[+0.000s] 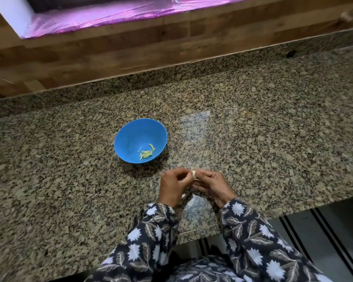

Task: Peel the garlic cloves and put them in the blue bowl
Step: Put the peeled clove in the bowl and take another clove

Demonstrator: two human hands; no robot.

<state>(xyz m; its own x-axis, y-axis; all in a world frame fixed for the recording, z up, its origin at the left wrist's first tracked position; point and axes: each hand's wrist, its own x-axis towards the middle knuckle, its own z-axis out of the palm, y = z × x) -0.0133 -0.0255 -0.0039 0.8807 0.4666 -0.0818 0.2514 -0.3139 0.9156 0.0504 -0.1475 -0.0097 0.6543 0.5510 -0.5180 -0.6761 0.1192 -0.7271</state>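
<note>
A blue bowl (130,137) stands on the granite counter, left of centre, with several pale peeled garlic cloves (146,153) at its bottom. Just in front of it and to its right, my left hand (172,185) and my right hand (211,185) meet above the counter. Both pinch one small whitish garlic piece (194,173) between their fingertips. Most of that piece is hidden by my fingers. Bits of papery skin (183,196) lie on the counter below my hands.
The speckled granite counter (273,139) runs wide to both sides, with a wooden wall panel (110,58) behind it and its front edge (253,217) near my sleeves. To the lower right the floor shows a striped track.
</note>
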